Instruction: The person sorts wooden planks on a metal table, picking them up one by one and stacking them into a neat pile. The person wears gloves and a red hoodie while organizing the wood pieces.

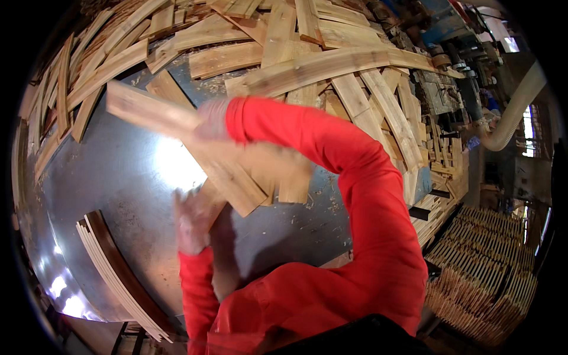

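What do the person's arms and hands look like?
Both arms wear long, bright red sleeves: the right sleeve and left sleeve look plain, with some creases, and reach about the wrist. The right hand and left hand look bare, without gloves, but they're too blurry to show small details.

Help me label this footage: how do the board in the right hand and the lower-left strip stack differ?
The board is in the right hand; the strip stack rests on the metal table. The board looks blurred; the strip stack looks sharper. The board is pale; the strip stack has a brown side. Both are long.
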The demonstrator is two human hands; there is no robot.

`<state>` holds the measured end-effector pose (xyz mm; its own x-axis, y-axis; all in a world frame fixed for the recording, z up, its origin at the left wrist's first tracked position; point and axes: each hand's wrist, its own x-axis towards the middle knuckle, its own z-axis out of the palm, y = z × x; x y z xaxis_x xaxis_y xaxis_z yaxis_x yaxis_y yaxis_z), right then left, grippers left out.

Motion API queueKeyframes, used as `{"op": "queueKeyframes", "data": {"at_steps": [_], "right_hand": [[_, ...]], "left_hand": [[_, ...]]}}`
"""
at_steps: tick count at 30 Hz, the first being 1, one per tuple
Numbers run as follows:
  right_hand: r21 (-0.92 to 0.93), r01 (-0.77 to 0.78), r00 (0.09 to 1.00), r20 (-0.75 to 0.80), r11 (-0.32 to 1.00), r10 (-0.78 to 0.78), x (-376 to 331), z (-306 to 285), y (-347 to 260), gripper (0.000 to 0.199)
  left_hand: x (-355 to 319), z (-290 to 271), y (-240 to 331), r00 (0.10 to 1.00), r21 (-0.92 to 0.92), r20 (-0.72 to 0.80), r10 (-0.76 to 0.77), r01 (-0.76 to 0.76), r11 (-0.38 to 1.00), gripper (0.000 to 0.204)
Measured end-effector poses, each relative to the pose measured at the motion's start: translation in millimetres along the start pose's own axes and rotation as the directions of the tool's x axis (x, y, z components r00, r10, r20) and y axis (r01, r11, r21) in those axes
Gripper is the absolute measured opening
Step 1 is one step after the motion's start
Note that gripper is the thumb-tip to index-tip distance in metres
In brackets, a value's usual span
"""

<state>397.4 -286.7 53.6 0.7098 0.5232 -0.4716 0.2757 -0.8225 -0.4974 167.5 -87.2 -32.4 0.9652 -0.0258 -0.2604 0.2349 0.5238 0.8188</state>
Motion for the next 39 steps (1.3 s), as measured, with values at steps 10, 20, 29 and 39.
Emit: {"op": "queueKeyframes", "data": {"at_steps": [10, 20, 29, 39], "right_hand": [[-0.764, -0.238, 0.941, -0.334, 0.600, -0.052, -94.0, -56.7, 273.4, 0.102], [0.347, -0.171, 0.982, -0.015, 0.922, 0.187, -85.5, 45.8, 64.1, 0.088], [-0.150, -0.315, 0.721, -0.680, 0.937, 0.134, -11.9, 176.3, -71.1, 0.084], [-0.451, 0.204, 0.957, 0.278, 0.869, -0.081, -29.7, 187.3, -177.3, 0.033]], "left_hand": [[31.7, 23.4, 36.6, 0.984, 0.286, -0.176, -0.005, 0.056, 0.957, 0.036], [-33.3, -39.7, 12.9, 0.859, 0.254, -0.511, 0.034, 0.113, 0.961, 0.037], [-57.0, -85.8, 1.2, 0.871, 0.158, -0.449, -0.199, 0.297, 0.942, 0.035], [-74.7, -135.2, 34.8, 0.843, 0.759, -0.528, 0.106, 0.412, 0.505, 0.066]]}}
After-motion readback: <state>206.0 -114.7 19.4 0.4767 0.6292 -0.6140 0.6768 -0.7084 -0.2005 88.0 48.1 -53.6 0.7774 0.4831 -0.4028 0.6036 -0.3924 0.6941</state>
